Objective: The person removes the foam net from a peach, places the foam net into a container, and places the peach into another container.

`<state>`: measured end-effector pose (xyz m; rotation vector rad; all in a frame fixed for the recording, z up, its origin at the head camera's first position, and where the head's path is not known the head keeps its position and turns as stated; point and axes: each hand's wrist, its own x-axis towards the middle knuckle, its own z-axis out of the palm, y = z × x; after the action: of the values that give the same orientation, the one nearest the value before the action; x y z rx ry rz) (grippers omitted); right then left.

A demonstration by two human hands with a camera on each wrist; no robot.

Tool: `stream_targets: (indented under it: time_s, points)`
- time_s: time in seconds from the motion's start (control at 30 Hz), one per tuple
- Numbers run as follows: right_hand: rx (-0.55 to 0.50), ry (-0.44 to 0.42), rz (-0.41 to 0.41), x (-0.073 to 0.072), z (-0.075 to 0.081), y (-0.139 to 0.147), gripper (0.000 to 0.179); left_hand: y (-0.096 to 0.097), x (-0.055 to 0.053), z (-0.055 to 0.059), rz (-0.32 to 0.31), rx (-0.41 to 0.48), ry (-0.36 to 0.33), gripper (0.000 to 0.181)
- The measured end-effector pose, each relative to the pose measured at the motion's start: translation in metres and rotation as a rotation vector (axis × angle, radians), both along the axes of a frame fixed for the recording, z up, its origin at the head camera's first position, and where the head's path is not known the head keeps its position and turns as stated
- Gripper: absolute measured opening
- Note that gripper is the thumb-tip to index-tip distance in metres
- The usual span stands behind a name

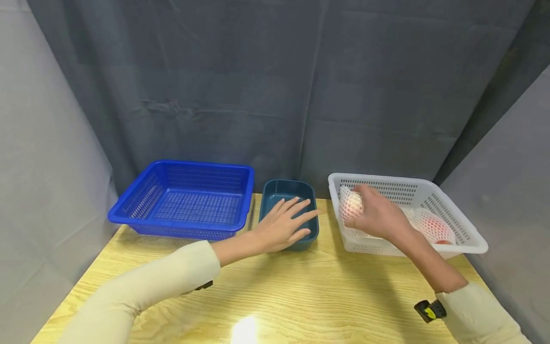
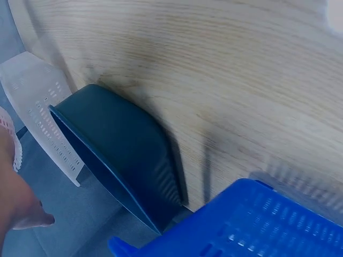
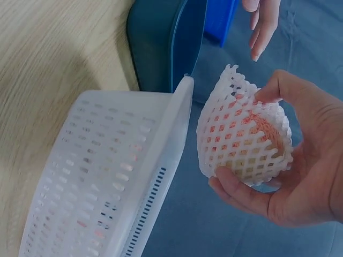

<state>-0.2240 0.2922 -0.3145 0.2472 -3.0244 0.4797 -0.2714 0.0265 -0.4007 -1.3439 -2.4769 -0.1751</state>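
Observation:
My right hand (image 1: 380,215) grips a red-and-yellow fruit in a white foam net (image 3: 244,136), thumb on one side and fingers on the other. It holds the fruit above the left part of the white basket (image 1: 466,243). Deeper in that basket lies more netted fruit (image 1: 436,227), reddish under the mesh and partly hidden by my right wrist. My left hand (image 1: 281,227) hovers over the small teal bin (image 1: 315,229), fingers spread and holding nothing. Only part of the left hand shows in the right wrist view.
A blue slotted basket (image 1: 180,227) stands on the left of the wooden table (image 1: 301,296). The teal bin sits between it and the white basket. Dark grey cloth (image 1: 240,95) hangs right behind the containers, and pale cloth closes both sides.

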Motion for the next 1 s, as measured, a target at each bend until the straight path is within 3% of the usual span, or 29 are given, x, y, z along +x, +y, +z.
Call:
stream_targets:
  time_s: [0.2,0.47,0.67,1.0]
  points:
    - [0.004,0.015,0.025,0.004,0.001,-0.008,0.084,-0.009,0.004,0.0,0.014,0.039,-0.055,0.052]
    - [0.013,0.034,0.06,0.01,0.0,-0.023,0.08,-0.019,0.008,-0.002,0.036,0.042,-0.061,0.052]
    - [-0.004,0.042,0.078,0.014,-0.002,-0.032,0.078,-0.026,0.015,-0.001,-0.026,0.104,-0.076,0.051]
    - [-0.032,0.018,0.125,0.017,-0.012,-0.044,0.079,-0.033,0.026,0.001,-0.014,0.131,-0.145,0.053]
